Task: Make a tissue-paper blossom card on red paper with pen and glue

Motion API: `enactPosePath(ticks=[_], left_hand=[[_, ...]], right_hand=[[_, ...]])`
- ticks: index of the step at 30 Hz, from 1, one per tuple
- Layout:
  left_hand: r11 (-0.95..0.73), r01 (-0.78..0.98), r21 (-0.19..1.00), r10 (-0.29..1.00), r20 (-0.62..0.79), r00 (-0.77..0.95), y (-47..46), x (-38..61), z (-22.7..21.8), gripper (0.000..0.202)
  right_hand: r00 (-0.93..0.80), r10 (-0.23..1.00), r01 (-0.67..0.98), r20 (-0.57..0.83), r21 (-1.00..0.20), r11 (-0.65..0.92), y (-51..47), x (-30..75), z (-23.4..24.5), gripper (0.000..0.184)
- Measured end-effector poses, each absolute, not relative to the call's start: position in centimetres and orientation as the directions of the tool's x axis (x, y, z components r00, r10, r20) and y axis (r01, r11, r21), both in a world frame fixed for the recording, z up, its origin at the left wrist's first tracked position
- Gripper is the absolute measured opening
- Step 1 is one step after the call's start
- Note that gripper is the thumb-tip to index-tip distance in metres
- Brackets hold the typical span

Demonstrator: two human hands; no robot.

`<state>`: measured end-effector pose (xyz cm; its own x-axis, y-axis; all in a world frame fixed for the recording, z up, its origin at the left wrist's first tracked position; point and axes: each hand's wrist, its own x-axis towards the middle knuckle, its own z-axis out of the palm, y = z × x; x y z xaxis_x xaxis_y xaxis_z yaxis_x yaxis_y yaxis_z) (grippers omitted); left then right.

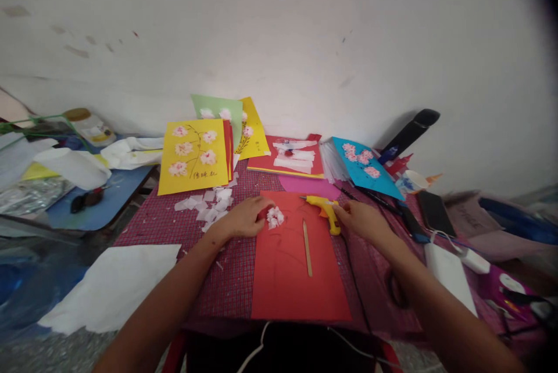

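A small white crumpled-paper flower (275,218) rests on the red paper sheet (283,286), near its upper left. My left hand (246,217) is beside it, thumb and forefinger apart, fingertips at the flower's left edge. Whether they touch it I cannot tell. At the sheet's upper right, my right hand (360,219) has its fingers closed on the back of a yellow glue gun (325,209), whose nozzle points left. Between flower and gun lies a wooden pencil (307,251), tip toward the wall. Faint dark lines run across the red sheet.
White paper scraps (213,204) lie left of the sheet. Finished flower pictures on yellow card (192,181) and blue card (383,178) stand behind. A white power strip (449,274) and black phone (436,213) sit at right. The gun's black cord (355,280) trails toward the front edge.
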<state>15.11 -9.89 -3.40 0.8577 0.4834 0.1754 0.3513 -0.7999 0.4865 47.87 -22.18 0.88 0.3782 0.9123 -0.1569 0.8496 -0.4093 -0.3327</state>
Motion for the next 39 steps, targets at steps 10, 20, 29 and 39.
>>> enactPosePath(ticks=[10, 20, 29, 39], left_hand=[[-0.734, 0.503, 0.457, 0.659, 0.3, 0.689, -10.4, 10.6, 4.2, 0.02], [-0.42, 0.78, 0.464, 0.904, 0.134, 0.407, -14.1, 1.6, -0.5, 0.018], [-0.341, 0.893, 0.293, 0.939, 0.144, 0.311, -12.2, 2.1, -1.8, 0.021], [-0.37, 0.867, 0.333, 0.923, 0.023, 0.385, -10.6, 3.3, -2.8, 0.014]], right_hand=[[0.086, 0.981, 0.987, -0.174, -0.118, -0.108, -26.6, 36.5, -1.5, 0.033], [-0.029, 0.999, 0.913, 0.021, -0.407, 0.035, -26.9, 38.7, -4.0, 0.036], [0.134, 0.974, 0.601, 0.181, -0.797, 0.065, -30.1, 38.1, -6.6, 0.026], [0.152, 0.975, 0.54, 0.16, -0.84, 0.054, -30.1, 38.5, -8.3, 0.02]])
